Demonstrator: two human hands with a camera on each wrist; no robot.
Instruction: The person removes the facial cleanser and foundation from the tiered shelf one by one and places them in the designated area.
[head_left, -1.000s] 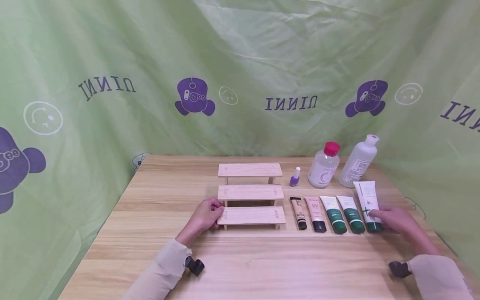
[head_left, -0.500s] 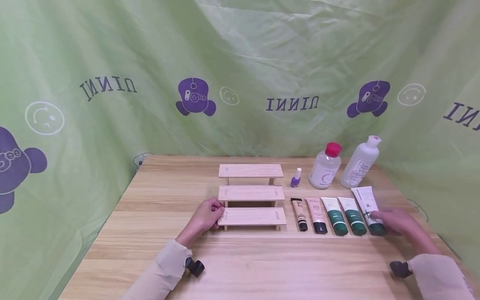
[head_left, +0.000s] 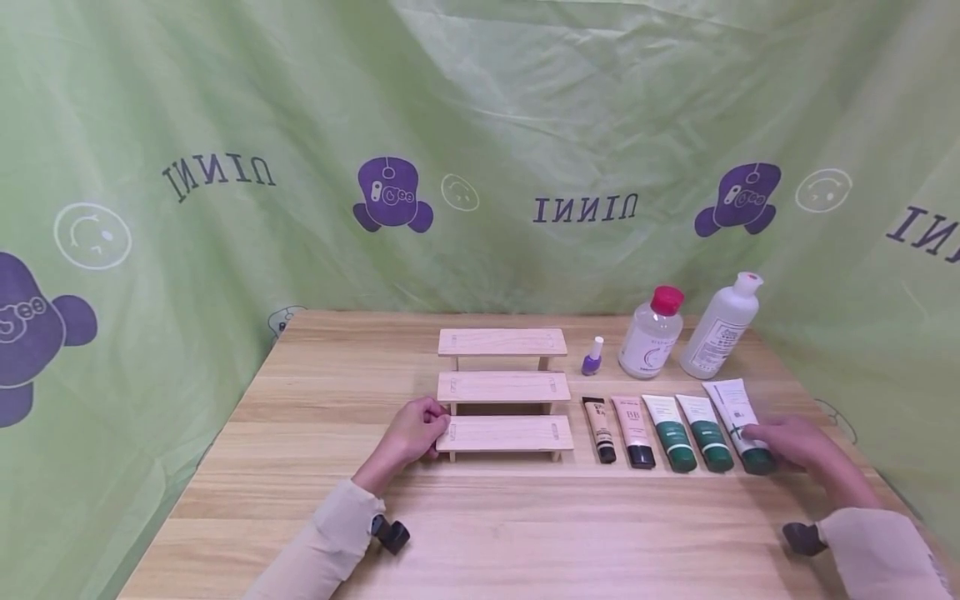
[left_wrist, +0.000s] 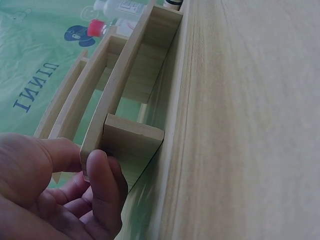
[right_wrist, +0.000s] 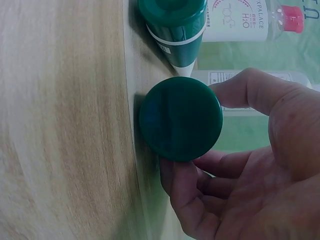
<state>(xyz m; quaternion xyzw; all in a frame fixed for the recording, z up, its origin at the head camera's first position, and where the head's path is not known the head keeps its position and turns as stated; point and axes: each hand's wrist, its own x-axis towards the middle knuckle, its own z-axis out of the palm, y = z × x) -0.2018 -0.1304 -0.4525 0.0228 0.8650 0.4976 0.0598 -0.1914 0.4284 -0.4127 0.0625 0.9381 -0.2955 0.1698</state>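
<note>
Head view shows a green printed backdrop [head_left: 225, 125] hanging behind a wooden table [head_left: 300, 500], and pretty much everything sits around the three-step wooden riser [head_left: 502, 392] in the middle. Just right of the riser there's a row of tubes lying flat: a black-capped one [head_left: 600, 429], a pink BB tube [head_left: 632, 429], two green-and-white ones [head_left: 667, 432] [head_left: 703, 432], and then the biggest white tube with the dark green cap [head_left: 738, 421] at the far end of the row from the riser. Behind that row stand a white bottle [head_left: 720, 327], a clear bottle with a red cap [head_left: 651, 333] and a tiny purple nail polish [head_left: 592, 357], closest to the riser. The left hand [head_left: 411, 433] is curled onto the riser's lowest step at its left end, thumb on top and fingers [left_wrist: 107, 185] against the leg. The right hand [head_left: 787, 442] has its thumb and fingers [right_wrist: 187, 200] wrapped around the cap end of that big tube, which lies on the table.
</note>
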